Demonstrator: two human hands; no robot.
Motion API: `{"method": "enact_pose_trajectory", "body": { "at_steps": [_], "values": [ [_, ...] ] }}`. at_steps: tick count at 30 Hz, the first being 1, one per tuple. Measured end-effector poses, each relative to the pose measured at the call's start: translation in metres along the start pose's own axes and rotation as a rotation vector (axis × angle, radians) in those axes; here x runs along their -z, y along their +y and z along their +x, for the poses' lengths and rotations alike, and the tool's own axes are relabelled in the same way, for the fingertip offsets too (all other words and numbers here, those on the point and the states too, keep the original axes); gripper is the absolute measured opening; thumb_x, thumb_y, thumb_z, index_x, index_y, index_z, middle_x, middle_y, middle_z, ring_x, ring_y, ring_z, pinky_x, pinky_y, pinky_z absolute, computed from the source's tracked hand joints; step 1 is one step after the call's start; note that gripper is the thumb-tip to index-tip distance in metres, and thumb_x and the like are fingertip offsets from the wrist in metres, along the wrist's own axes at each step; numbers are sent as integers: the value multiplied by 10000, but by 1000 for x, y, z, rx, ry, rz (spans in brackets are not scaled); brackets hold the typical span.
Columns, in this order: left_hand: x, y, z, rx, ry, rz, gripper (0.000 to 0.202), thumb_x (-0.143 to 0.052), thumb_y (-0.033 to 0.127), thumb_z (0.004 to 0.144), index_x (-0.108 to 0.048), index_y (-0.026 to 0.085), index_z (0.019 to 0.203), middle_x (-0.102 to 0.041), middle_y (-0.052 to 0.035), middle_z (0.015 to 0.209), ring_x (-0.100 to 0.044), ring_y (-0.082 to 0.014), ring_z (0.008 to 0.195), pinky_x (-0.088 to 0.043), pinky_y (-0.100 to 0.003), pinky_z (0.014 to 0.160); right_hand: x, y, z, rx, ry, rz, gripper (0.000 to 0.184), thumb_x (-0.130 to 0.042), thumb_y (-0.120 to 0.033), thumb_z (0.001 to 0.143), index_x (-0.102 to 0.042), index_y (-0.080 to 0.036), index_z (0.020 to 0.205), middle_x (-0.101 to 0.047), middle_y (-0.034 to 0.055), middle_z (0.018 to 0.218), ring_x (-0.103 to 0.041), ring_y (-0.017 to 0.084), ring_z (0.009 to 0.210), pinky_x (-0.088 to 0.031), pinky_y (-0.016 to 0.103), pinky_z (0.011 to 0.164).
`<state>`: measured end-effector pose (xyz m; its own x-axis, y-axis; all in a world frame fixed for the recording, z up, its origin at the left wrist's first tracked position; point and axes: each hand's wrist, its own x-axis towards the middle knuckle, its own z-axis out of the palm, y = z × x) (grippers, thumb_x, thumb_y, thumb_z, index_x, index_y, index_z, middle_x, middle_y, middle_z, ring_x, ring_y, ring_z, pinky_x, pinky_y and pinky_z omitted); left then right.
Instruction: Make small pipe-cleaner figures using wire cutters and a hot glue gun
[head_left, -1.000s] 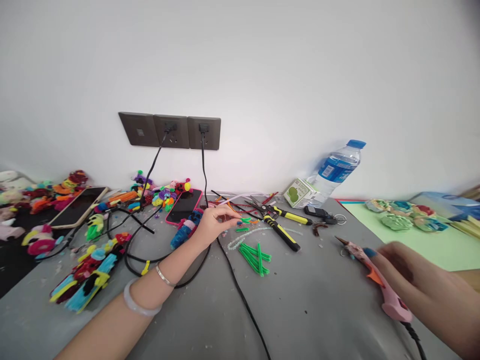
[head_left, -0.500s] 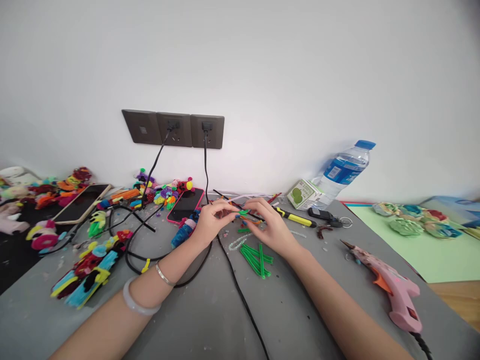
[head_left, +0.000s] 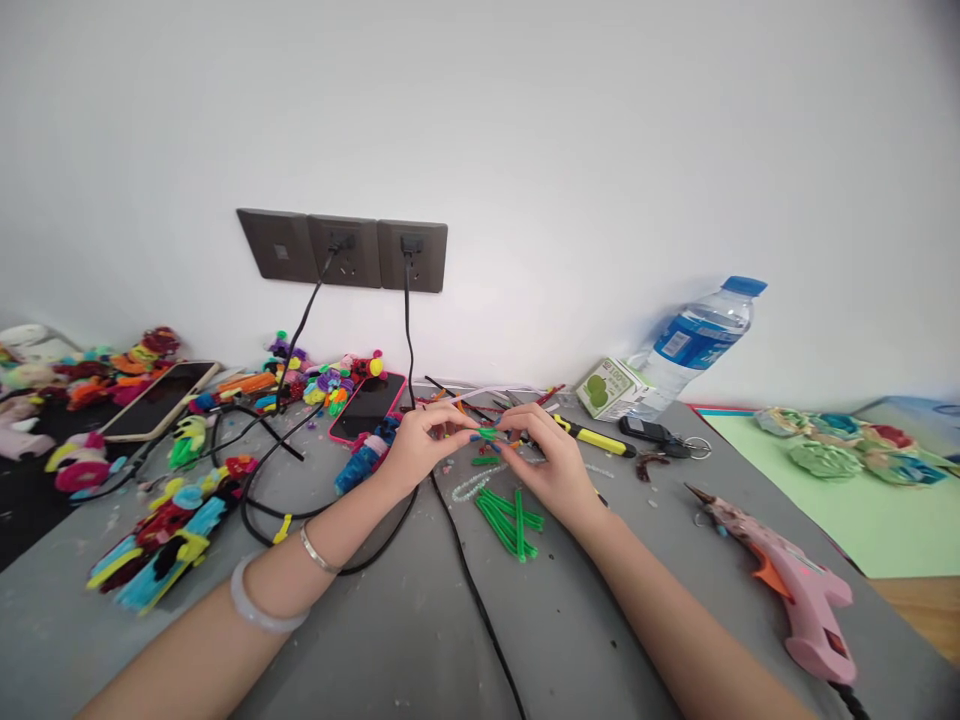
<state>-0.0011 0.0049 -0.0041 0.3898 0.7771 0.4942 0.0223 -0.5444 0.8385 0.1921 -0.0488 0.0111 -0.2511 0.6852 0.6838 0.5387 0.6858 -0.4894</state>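
Note:
Between my two hands, over the middle of the grey table, is a small bent piece of green pipe cleaner point(head_left: 487, 434). My left hand point(head_left: 431, 440) pinches its left side with thumb and forefinger. From the right, my right hand point(head_left: 546, 455) pinches the same piece with its fingertips. Just below lie several cut green pipe cleaners point(head_left: 510, 522) in a loose bunch. A clear beaded strand point(head_left: 469, 488) curves beside them. One short green piece point(head_left: 486, 461) rests on the table right under my fingers.
A pink glue gun point(head_left: 787, 585) lies at right. Behind my right hand are a yellow utility knife point(head_left: 600, 438), a juice box point(head_left: 611, 388) and a leaning water bottle point(head_left: 694, 340). Black cables point(head_left: 472, 590) cross the table. Pipe-cleaner figures point(head_left: 161, 545) and phones point(head_left: 161, 400) fill the left.
My right fingertips have closed in on the green piece; the orange strip seen under them before no longer shows there. The view has shifted slightly.

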Motion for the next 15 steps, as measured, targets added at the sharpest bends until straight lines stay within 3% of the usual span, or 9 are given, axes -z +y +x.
{"method": "enact_pose_trajectory", "body": {
  "at_steps": [4, 15],
  "values": [
    [-1, 1, 0, 6, 0, -4, 98, -689, 230, 796, -739, 155, 835, -675, -45, 766, -564, -128, 670, -411, -223, 569, 0, 2, -1, -48, 12, 25, 133, -569, -147, 886, -561, -232, 987, -583, 51, 937, -535, 165, 735, -462, 318, 665],
    [0, 1, 0, -13, -10, 15, 89, -686, 225, 799, -741, 161, 827, -666, -38, 739, -566, -132, 673, -403, -229, 572, -2, 6, -2, -86, 0, 62, 90, -564, -156, 870, -571, -230, 922, -593, 50, 919, -521, 153, 686, -422, 302, 596]
  ]
}}
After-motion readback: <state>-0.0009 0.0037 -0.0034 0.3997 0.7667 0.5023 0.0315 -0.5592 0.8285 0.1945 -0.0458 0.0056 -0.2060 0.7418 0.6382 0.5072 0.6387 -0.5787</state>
